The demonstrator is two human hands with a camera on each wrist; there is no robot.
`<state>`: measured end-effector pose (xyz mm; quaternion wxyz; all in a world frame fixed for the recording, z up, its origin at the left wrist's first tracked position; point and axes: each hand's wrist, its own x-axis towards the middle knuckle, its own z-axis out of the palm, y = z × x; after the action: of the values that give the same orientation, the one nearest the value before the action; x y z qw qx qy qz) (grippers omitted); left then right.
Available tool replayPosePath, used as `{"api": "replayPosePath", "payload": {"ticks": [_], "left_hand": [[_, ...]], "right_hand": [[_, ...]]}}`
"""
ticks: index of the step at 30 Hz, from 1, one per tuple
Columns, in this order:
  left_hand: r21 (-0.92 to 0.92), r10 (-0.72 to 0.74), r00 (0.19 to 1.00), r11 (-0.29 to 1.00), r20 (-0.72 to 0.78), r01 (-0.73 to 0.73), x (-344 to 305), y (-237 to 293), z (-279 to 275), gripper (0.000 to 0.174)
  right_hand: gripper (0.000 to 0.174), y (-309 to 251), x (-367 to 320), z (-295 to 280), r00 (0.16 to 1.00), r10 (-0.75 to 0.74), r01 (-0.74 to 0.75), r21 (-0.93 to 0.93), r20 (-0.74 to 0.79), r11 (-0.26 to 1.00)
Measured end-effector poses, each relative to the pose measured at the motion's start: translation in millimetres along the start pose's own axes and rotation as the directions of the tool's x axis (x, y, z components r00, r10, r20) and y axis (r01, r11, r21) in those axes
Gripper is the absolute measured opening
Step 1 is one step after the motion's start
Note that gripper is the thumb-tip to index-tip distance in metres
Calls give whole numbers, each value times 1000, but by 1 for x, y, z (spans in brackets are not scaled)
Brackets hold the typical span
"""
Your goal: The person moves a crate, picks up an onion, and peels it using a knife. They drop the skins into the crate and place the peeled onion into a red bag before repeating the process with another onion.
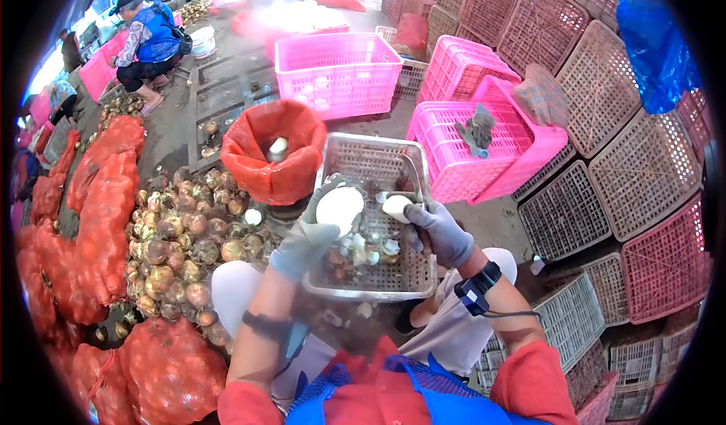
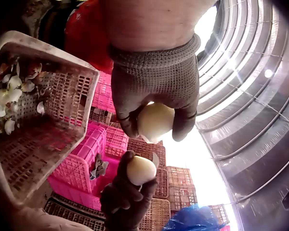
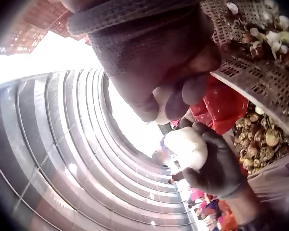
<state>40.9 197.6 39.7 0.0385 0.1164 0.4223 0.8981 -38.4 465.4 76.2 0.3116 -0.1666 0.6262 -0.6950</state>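
Observation:
Gloved fingers of the left hand (image 1: 306,232) (image 2: 156,84) (image 3: 220,166) curl round a large white peeled onion (image 1: 339,209) (image 2: 155,121) (image 3: 188,148). Close by on the right, the gloved right hand (image 1: 442,234) (image 2: 127,195) (image 3: 154,62) pinches a smaller white onion (image 1: 395,207) (image 2: 141,170) (image 3: 161,103). A thin strip sticks out beside that smaller onion; whether it is a blade or peel I cannot tell. Both hands are over a grey plastic crate (image 1: 376,294) (image 2: 89,103) (image 3: 260,94) holding pale peel scraps (image 1: 370,257) (image 2: 8,95) (image 3: 274,41).
Left of the crate stands an open red mesh sack (image 1: 265,172) with a white onion inside, beside a heap of unpeeled onions (image 1: 181,236). Pink crates (image 1: 338,73) stand ahead and to the right, one bearing a grey glove (image 1: 478,131). A person (image 1: 147,43) squats at far left.

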Motion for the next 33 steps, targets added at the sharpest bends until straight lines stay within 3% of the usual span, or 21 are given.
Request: {"api": "replayPosePath", "payload": {"ticks": [1,3,7,8,9,11,12,13,15,16,20,22,23,24,25,26,27,29,30,32,33], "left_hand": [[152,1,999,988,-36,5,-1,4,4,85],[145,-11,995,989,-97,25,2,2,10,87],[333,73,988,943,-136,-24,11,-13,4,82],[369,80,984,929,-161,-15,12,-13,4,79],[378,84,981,926,-174,-12,14,-13,0,79],[119,-20,934,991,-357,67,23,-15,-20,72],[-88,-74,936,995,-343,46,35,-17,-45,61],[-243,-143,905,969,-399,46,43,-6,-56,49],[-242,45,923,959,-381,-146,66,29,-69,46],[-234,28,940,966,-339,-113,74,50,-83,48],[-70,61,841,991,-538,-117,77,85,-124,44],[165,182,650,982,-738,-88,58,82,-166,45],[166,175,633,983,-754,-74,44,75,-181,45],[263,210,521,964,-827,29,26,64,-195,40],[340,258,406,929,-876,143,7,52,-214,36],[566,292,506,611,-811,554,-27,31,-275,30],[643,245,609,90,-754,760,-63,3,-335,25],[427,320,300,482,-899,765,-104,-72,-335,19],[419,315,294,482,-902,770,-123,-104,-338,19],[19,-23,98,913,-995,408,-160,-162,-345,19],[-213,-224,68,966,-972,146,-167,-181,-351,20]], "right_hand": [[55,-1,-1,1,1000,-1,1,1,6,1000],[52,-3,-4,2,993,71,-83,-126,-97,989],[49,13,6,-5,996,49,-61,-163,-78,985],[56,24,15,-13,1000,2,-9,-332,-23,943],[64,32,18,-25,999,0,-28,-633,-43,773],[64,6,18,-15,987,12,-132,-755,-162,643],[59,33,31,-40,991,26,-88,-509,-128,856],[52,18,33,-39,988,72,-127,-469,-133,874],[50,39,43,-58,991,-25,-28,-387,-129,921],[47,36,39,-53,989,0,-67,-450,-149,891],[43,1,8,-38,977,116,-185,-444,-178,877],[48,14,6,-48,987,2,-76,-457,-159,886],[48,15,4,-44,989,24,-88,-446,-147,891],[49,6,-1,-41,987,33,-89,-365,-155,927],[51,-3,-5,-37,985,43,-89,-284,-165,955],[51,-7,-5,-33,986,60,-101,-276,-153,956],[51,-10,-4,-28,983,64,-109,-269,-171,957],[52,-14,0,-23,980,75,-123,-261,-186,958],[52,-15,4,-23,980,90,-137,-275,-175,952],[54,-9,11,-25,986,56,-113,-387,-157,915],[54,-11,16,-23,985,68,-125,-389,-156,913]]}}
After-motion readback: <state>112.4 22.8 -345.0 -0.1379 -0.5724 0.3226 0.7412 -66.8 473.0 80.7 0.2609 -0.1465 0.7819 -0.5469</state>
